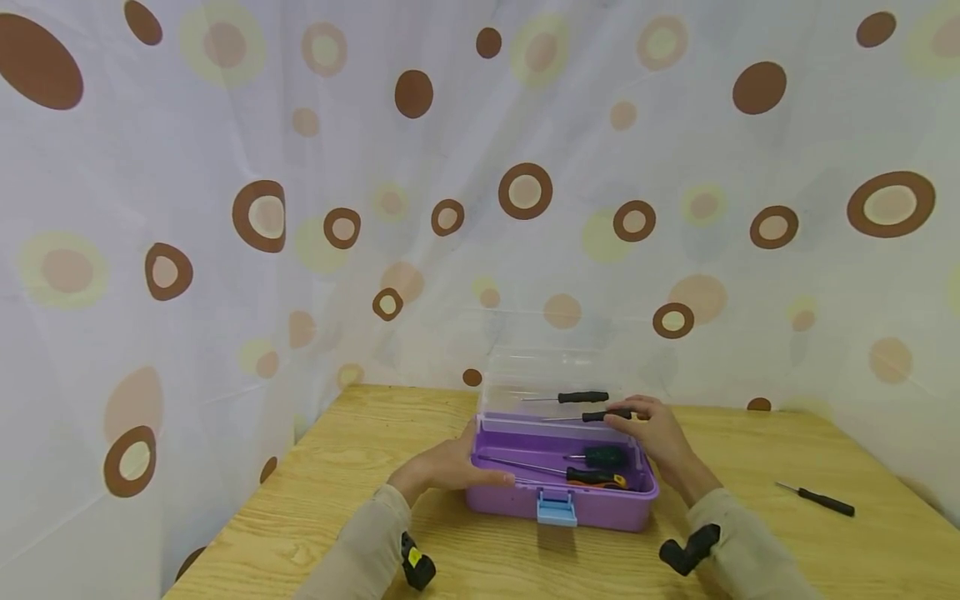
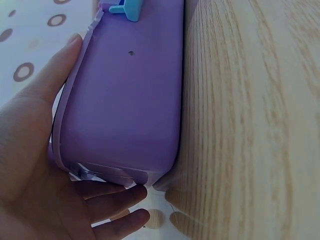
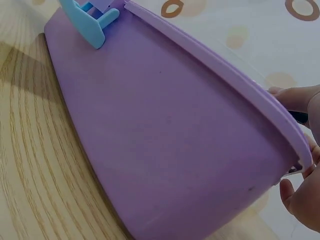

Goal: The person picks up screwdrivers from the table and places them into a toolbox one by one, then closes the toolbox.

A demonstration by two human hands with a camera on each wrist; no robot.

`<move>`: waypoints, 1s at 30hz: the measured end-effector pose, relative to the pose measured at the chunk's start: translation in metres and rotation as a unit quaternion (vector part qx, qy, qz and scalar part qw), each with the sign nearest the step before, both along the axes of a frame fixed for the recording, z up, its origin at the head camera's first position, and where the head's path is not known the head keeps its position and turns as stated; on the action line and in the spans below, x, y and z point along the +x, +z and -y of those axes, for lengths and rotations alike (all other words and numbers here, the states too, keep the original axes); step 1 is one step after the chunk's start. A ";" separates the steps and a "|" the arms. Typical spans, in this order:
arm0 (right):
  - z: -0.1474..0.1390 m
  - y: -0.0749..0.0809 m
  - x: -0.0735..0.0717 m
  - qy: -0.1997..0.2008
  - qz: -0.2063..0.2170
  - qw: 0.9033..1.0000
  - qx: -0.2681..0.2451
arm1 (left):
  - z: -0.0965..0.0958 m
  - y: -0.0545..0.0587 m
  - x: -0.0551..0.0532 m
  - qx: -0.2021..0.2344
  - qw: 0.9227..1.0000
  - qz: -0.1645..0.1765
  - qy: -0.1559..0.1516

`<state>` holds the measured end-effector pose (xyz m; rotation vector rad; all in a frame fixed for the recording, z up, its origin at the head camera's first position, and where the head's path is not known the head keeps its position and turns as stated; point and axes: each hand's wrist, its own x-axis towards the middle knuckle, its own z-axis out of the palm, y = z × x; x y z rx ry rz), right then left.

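Note:
A purple toolbox (image 1: pixel 517 502) with a light blue latch (image 1: pixel 557 508) stands open on the table, its clear lid (image 1: pixel 517 375) tipped back. My left hand (image 1: pixel 450 463) grips its left end, thumb along the front rim and fingers around the side, as the left wrist view shows. Above the right rear rim, my right hand (image 1: pixel 660 432) pinches the black handle of a thin screwdriver (image 1: pixel 594 416). In the right wrist view the toolbox hides most of that screwdriver. Inside the box lie a dark green-handled screwdriver (image 1: pixel 604 456) and a long black-and-orange screwdriver (image 1: pixel 592 477).
Another black-handled screwdriver (image 1: pixel 583 397) lies behind the held one, against the clear lid. Further right, a small black screwdriver (image 1: pixel 825 502) lies on the wooden table (image 1: pixel 360 467). A spotted curtain (image 1: pixel 450 150) hangs behind and to the left.

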<state>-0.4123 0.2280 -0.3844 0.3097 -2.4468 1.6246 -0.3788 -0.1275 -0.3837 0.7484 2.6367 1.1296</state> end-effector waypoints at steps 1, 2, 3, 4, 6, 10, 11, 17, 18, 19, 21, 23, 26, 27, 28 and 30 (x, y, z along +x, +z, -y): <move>0.000 0.000 0.000 0.003 -0.001 1.000 0.000 | 0.000 0.000 0.001 -0.004 1.000 0.000 0.005; 0.000 -0.001 0.000 0.006 0.000 1.000 -0.001 | 0.000 -0.001 0.001 -0.007 1.000 0.001 0.009; 0.001 -0.001 0.000 0.007 0.001 1.000 -0.004 | 0.001 -0.001 0.001 -0.010 1.000 0.002 0.013; 0.001 -0.002 0.000 0.008 0.002 1.000 -0.007 | 0.001 -0.001 0.002 -0.011 1.000 0.002 0.015; 0.001 -0.002 0.000 0.010 0.005 1.000 -0.012 | 0.001 -0.001 0.002 -0.009 1.000 0.002 0.014; 0.000 -0.003 -0.001 0.010 0.011 1.000 -0.016 | 0.001 -0.001 0.001 0.000 1.000 0.002 0.003; -0.001 -0.002 -0.002 0.010 0.012 1.000 -0.016 | 0.000 0.000 0.001 0.001 1.000 0.002 0.002; -0.001 -0.002 -0.002 0.012 0.012 1.000 -0.020 | 0.000 0.000 0.001 -0.005 1.000 0.000 0.008; -0.001 -0.001 -0.002 0.011 0.012 1.000 -0.020 | 0.000 0.000 0.001 -0.005 1.000 0.000 0.008; 0.000 -0.001 -0.002 0.011 0.011 1.000 -0.021 | 0.000 0.000 0.001 -0.006 1.000 -0.001 0.009; 0.000 -0.001 -0.002 0.009 0.012 1.000 -0.021 | 0.000 0.000 0.001 -0.005 1.000 0.000 0.009; -0.001 -0.001 -0.002 0.004 0.015 1.000 -0.023 | 0.000 0.000 0.001 -0.005 1.000 0.000 0.009; -0.003 0.000 -0.002 -0.003 0.015 1.000 -0.026 | 0.000 -0.001 0.001 -0.005 1.000 -0.001 0.010; -0.004 0.000 -0.002 -0.004 0.015 1.000 -0.026 | 0.000 -0.001 0.001 -0.006 1.000 -0.002 0.010; -0.005 0.001 -0.001 -0.005 0.016 0.999 -0.029 | -0.001 -0.001 0.000 -0.007 1.000 -0.003 0.010; -0.006 0.002 0.000 -0.007 0.017 0.999 -0.032 | -0.001 -0.001 0.000 -0.010 1.000 -0.005 0.011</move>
